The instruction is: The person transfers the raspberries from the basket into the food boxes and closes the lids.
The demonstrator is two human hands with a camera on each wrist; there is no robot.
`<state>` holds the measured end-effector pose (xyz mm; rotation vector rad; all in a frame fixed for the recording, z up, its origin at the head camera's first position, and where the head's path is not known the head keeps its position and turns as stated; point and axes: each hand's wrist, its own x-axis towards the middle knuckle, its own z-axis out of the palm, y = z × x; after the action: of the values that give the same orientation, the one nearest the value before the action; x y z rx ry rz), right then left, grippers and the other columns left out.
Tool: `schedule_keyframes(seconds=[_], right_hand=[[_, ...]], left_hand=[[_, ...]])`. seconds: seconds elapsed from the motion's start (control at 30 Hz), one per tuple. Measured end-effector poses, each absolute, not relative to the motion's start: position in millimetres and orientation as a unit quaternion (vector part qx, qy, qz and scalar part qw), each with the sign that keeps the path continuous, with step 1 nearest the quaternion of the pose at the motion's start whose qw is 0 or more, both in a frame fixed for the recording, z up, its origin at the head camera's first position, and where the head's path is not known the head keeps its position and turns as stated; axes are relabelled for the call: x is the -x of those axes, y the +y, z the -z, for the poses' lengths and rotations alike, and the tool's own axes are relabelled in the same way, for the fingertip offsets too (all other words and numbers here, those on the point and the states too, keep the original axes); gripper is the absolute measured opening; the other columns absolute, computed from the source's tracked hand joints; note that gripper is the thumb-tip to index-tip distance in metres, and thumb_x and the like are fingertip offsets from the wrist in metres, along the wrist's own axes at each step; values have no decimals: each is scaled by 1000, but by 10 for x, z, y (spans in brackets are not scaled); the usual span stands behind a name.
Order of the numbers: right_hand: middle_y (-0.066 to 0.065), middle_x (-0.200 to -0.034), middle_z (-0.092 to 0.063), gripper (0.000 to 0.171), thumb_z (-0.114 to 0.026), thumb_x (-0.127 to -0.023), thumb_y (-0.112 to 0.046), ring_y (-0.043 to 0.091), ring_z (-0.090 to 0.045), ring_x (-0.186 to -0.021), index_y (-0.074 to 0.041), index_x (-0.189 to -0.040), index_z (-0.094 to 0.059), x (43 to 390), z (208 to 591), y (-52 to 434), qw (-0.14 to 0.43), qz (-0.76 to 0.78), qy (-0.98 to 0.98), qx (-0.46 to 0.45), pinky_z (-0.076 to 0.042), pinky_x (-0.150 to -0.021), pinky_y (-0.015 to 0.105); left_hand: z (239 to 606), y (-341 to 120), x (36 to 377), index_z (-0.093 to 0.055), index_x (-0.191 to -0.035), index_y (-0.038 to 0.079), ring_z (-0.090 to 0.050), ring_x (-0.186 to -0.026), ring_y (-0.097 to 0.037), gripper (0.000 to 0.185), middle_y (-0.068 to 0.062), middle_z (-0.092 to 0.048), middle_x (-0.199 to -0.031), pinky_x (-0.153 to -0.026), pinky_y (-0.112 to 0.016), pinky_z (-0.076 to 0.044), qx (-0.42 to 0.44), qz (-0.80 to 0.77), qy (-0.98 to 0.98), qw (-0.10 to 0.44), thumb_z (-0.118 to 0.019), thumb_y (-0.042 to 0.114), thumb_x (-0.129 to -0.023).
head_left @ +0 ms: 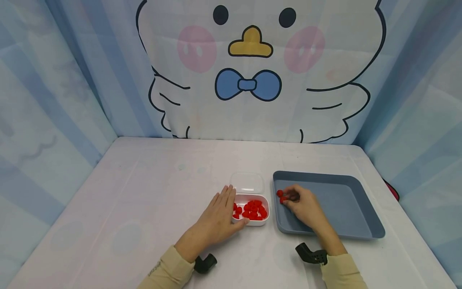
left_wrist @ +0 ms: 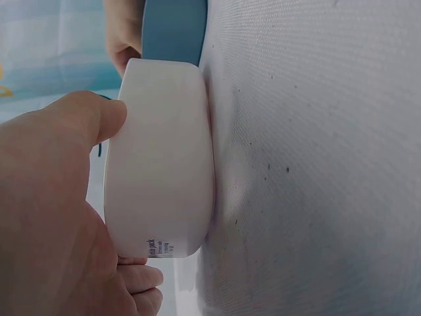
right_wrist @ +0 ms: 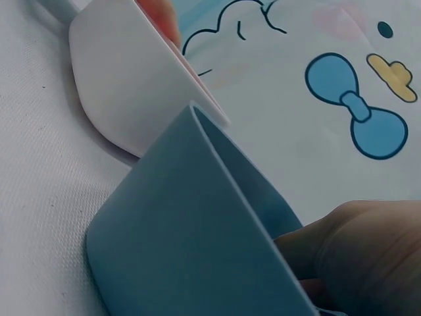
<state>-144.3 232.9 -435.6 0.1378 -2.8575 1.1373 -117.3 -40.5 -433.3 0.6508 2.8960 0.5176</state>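
My left hand (head_left: 218,218) lies along the left side of a small white plastic box (head_left: 258,223), its fingers straight and its thumb on the near rim. The left wrist view shows the thumb (left_wrist: 108,118) over the edge of the box. Several small red pieces (head_left: 254,208) lie inside. Over the left end of the grey-blue tray (head_left: 335,200), my right hand (head_left: 303,204) pinches a small red piece (head_left: 283,199) between thumb and fingers. Another red piece (head_left: 279,193) sits right beside it. The tray wall hides those fingertips in the right wrist view.
A clear plastic lid (head_left: 247,182) lies on the white-covered table (head_left: 119,208) just behind the box. The tray stands close to the right of the box. Patterned curtains (head_left: 247,116) rise at the back and both sides.
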Motion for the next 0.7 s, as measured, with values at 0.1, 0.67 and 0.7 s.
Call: schedule_keyframes(seconds=[0.1,0.67,0.7], right_hand=[[13,-98,-71,23,-72,-85,-1,22,-66,-87,0,-108,-66,1442,4353,2328,26,-368,-928,-46,-55,-77,34],[12,-94,-70,23,-73,-85,-1,19,-65,-83,0,-108,-67,1434,4339,2379,34,-387,-920,-49,-53,-70,22],[13,-94,-70,24,-73,-85,0,20,-66,-83,0,-108,-67,1434,4337,2381,38,-390,-919,-49,-53,-69,21]], left_hand=[[4325,-407,1170,-19,-157,4,-16,-155,-30,99,-12,-19,-166,-123,-51,-21,-216,-170,959,64,-61,60,-88],[4331,-409,1172,-20,-157,3,-17,-154,-31,97,-13,-20,-166,-123,-51,-22,-218,-175,958,63,-62,58,-88],[4328,-410,1172,-20,-157,3,-17,-154,-31,97,-13,-20,-166,-123,-51,-22,-218,-175,958,63,-62,58,-88]])
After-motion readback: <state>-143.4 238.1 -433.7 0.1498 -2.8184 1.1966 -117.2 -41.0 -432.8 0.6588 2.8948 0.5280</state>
